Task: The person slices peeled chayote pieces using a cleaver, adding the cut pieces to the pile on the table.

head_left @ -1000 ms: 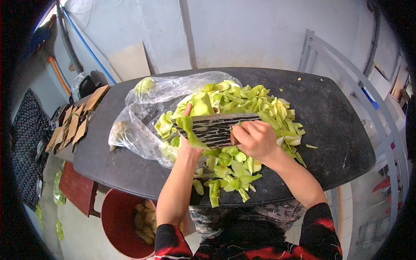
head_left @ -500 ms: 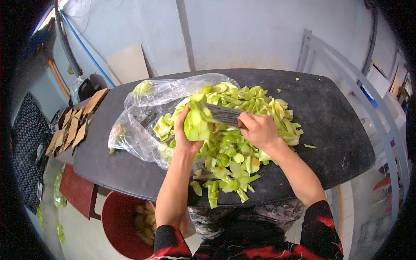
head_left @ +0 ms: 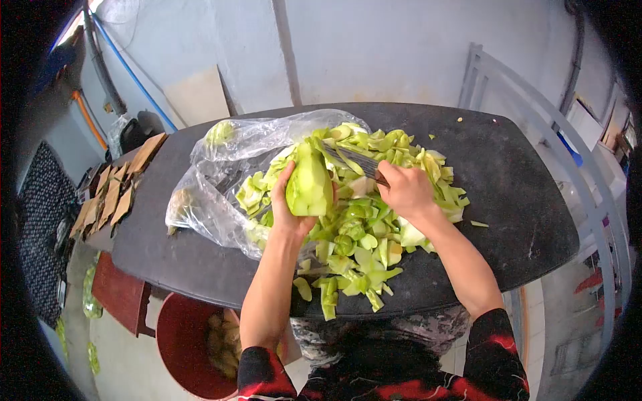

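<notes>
My left hand (head_left: 289,207) is wrapped around a pale green, largely peeled vegetable (head_left: 308,184), whose kind I cannot make out, held upright above the peelings. In my right hand (head_left: 407,191) is a knife (head_left: 361,162), gripped by its handle. Its blade points left to the vegetable's upper right side, where a strip of green peel hangs over the blade. Beneath and around both hands lies a wide heap of green peelings (head_left: 362,258). A clear plastic bag (head_left: 224,200) spreads left of the heap, with pale roundish pieces showing through it.
The dark table (head_left: 515,200) has rounded edges. Below its left front edge stands a red bucket (head_left: 175,347) with brownish pieces inside, beside a red stool (head_left: 117,294). Flattened cardboard (head_left: 110,194) lies at the left. A grey metal rail (head_left: 562,134) runs along the right.
The knife blade has shifted slightly, and a strip of peel now hangs loose from the vegetable's top right. My left hand has turned the vegetable a little. My right hand moved slightly right.
</notes>
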Available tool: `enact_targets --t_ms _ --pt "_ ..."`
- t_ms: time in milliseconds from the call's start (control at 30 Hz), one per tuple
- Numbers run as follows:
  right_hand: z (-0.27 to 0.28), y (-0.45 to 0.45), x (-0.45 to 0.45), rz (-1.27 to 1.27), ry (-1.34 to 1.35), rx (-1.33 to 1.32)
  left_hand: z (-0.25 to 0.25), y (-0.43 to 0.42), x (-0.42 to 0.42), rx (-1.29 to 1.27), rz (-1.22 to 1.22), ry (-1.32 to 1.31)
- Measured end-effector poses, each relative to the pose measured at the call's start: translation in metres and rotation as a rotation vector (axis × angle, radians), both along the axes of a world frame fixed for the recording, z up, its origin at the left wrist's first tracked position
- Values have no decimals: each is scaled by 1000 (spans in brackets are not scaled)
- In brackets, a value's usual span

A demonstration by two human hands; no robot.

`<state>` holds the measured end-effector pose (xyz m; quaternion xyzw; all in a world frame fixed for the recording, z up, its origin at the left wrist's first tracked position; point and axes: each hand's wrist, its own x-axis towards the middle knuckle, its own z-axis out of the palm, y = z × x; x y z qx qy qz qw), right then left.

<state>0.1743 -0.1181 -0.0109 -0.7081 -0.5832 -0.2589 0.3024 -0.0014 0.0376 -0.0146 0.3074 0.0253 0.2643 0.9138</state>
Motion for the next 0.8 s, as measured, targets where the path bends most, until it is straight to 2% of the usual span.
enact_targets --t_ms 67,167,200,267,300,333,400,467,567,633,767,800 --pt "7 -4 -10 43 30 30 -4 1 -1 -18 4 -8" --pt "12 -10 -26 165 -38 51 -15 2 1 -142 171 -44" --pt "12 -11 -32 226 -71 78 -13 -2 -2 43 107 -98" --pt "18 -15 -41 308 -113 114 -12 1 0 51 57 -50" --pt "17 -12 -38 308 -113 113 -13 3 1 58 7 -2" --pt "14 -6 -31 223 -105 105 -15 0 1 -8 105 -29" --pt "4 2 -13 136 -99 99 -13 2 0 62 -25 -12" --pt "-3 6 9 -14 23 36 -8 4 1 136 -113 -31" --pt "-1 -1 10 -10 25 1 1 -5 1 101 -120 -14" --pt "4 -6 -5 29 55 26 4 -10 4 -158 81 -34" --pt "2 -7 -22 157 -148 101 2 -3 0 -222 193 -52" --pt "3 -8 -32 202 -217 157 5 -1 0 -127 134 -53"
